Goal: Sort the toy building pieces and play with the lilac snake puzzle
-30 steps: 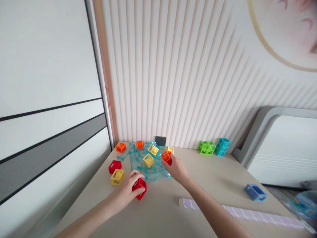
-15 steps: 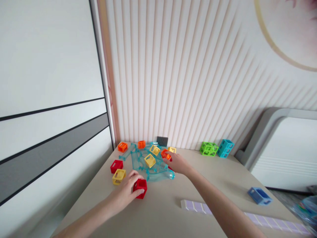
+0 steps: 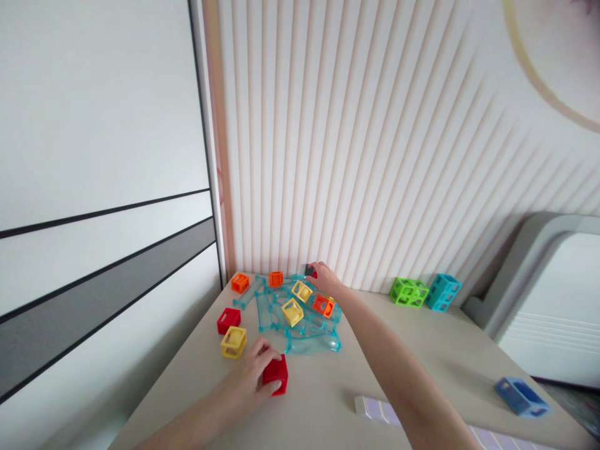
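Note:
My left hand (image 3: 262,372) is wrapped round a red hollow block (image 3: 280,370) on the near part of the table. At the back, close to the wall, my right hand (image 3: 324,278) has its fingers closed on a small red block (image 3: 314,274), mostly hidden by the fingers. Below that hand lies a heap of clear teal track pieces (image 3: 272,322). On the heap sit two yellow blocks, one nearer (image 3: 292,312) and one farther (image 3: 302,291), and an orange block (image 3: 323,305). A yellow block (image 3: 233,342) and a red block (image 3: 229,320) stand left of my left hand.
Two orange blocks, one left (image 3: 240,282) and one right (image 3: 275,279), stand toward the back. Green blocks (image 3: 409,292) and a teal block (image 3: 442,292) stand by the wall. A blue block (image 3: 522,396) and a purple-and-white strip (image 3: 375,409) lie to the right. A dark socket (image 3: 308,270) is behind my right hand.
My right hand has moved from the orange block back toward the wall, with red now at its fingertips. My left hand keeps its hold on the red block. The view has shifted slightly.

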{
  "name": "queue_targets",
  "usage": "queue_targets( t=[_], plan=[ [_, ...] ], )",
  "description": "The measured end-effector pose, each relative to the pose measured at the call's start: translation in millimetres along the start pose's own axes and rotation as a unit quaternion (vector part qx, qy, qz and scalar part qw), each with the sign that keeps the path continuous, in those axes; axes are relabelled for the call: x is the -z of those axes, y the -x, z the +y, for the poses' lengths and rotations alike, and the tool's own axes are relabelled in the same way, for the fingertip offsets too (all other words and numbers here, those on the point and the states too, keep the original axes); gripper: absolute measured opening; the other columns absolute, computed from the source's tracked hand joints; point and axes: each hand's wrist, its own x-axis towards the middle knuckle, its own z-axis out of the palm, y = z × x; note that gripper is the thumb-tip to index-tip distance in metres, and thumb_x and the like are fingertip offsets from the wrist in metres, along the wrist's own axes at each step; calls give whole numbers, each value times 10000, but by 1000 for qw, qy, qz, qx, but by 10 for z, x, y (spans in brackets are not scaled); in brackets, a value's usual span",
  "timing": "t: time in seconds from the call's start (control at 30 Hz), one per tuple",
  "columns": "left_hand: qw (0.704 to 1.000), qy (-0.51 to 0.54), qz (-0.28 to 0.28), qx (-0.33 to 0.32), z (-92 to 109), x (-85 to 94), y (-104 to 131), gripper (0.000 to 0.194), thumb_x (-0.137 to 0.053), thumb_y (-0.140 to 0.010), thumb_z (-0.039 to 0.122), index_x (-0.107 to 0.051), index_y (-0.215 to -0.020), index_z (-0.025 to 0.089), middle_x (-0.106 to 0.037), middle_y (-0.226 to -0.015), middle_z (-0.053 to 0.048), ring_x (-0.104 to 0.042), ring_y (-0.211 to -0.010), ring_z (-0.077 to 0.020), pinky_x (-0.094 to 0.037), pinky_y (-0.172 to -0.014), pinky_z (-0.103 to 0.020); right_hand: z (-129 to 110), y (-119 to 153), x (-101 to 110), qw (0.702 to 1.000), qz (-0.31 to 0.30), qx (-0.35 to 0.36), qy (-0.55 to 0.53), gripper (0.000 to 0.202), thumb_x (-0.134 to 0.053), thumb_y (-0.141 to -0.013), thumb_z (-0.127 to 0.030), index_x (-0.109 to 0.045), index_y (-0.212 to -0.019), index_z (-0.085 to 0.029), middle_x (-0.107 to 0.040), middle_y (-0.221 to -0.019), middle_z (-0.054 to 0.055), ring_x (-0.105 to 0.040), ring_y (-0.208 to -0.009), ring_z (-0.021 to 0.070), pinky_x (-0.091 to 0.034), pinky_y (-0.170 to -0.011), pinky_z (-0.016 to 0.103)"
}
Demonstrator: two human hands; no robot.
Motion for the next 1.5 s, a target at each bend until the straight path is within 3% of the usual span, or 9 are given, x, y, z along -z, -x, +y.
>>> queue_targets(
  t=[0.27, 0.53, 0.77, 1.0, 1.13, 1.23, 1.3, 1.43, 1.5],
  plan=[
    [1000, -10, -23, 0, -49, -35, 46, 359, -586, -837, 174, -619, -1178, 279, -553, -1268, -66, -600, -1149, -231, -475, -1020, -353, 222, -2, 99, 997, 33, 55, 48, 330, -535, -1005, -318, -618, -1315, -241, -655, -1305, 83, -580, -1222, 206, -394, -1038, 301],
    [996, -76, 27, -23, -134, -27, 50, 412, -493, -829, 90, -648, -1154, 291, -588, -1317, -53, -616, -1171, -244, -470, -1034, -366, 1482, 584, 756, 964, 115, -182, 156, 379, -414, -974, -182, -637, -1278, -133, -643, -1280, 223, -556, -1239, 331, -389, -1009, 447],
    [982, -166, 85, -7, -209, -56, -36, 442, -442, -833, 90, -726, -1092, 309, -667, -1303, -26, -593, -1225, -261, -459, -1074, -404, 2104, 1137, 669, 949, 109, -258, 145, 409, -580, -912, -286, -617, -1294, -148, -556, -1407, 238, -450, -1363, 379, -383, -1034, 493],
    [978, -165, 112, -57, 91, -33, -61, 453, -460, -848, 96, -725, -1163, 286, -631, -1352, -82, -573, -1259, -334, -430, -1120, -500, 1994, 1124, 581, 957, 186, -222, 2, 179, -639, -847, -241, -682, -1002, -162, -650, -1229, 217, -541, -1248, 372, -384, -1055, 473],
    [988, -35, 110, -102, 401, -155, -191, 356, -493, -961, 289, -646, -1282, 304, -631, -1329, -86, -574, -1260, -298, -441, -1118, -460, 1652, 1202, 464, 933, 279, -186, -134, 312, -532, -916, -407, -620, -1076, -153, -636, -1224, 216, -615, -1145, 343, -462, -991, 470],
    [981, 158, 102, -53, 628, -332, -431, 497, -566, -942, 458, -542, -1393, 251, -596, -1385, -129, -570, -1271, -300, -453, -1105, -475, 1216, 1386, 221, 909, 316, -113, -249, 416, -410, -968, -528, -551, -1144, -179, -667, -1205, 169, -662, -1103, 286, -526, -936, 413],
    [935, 348, 49, 42, 785, -441, -625, 642, -575, -917, 573, -488, -1428, 195, -600, -1374, -173, -622, -1209, -294, -505, -1042, -465, 914, 1563, 31, 892, 326, -66, -306, 433, -405, -968, -589, -537, -1134, -211, -682, -1201, 144, -677, -1086, 269, -542, -923, 401],
    [770, 626, -14, 123, 1008, -573, -906, 665, -555, -891, 670, -578, -1310, 154, -664, -1289, -177, -678, -1129, -280, -554, -955, -430, 514, 1929, -217, 871, 287, 89, -390, 224, -577, -953, -462, -588, -1028, -251, -561, -1433, 139, -553, -1320, 300, -483, -1046, 450],
    [755, 646, 31, 106, 1018, -628, -950, 602, -673, -841, 614, -618, -1239, 166, -692, -1254, -151, -677, -1129, -286, -566, -912, -408, 430, 2049, -259, 877, 241, 150, -387, 155, -645, -928, -369, -617, -1033, -259, -516, -1492, 124, -446, -1419, 313, -399, -1133, 490]
  ],
)
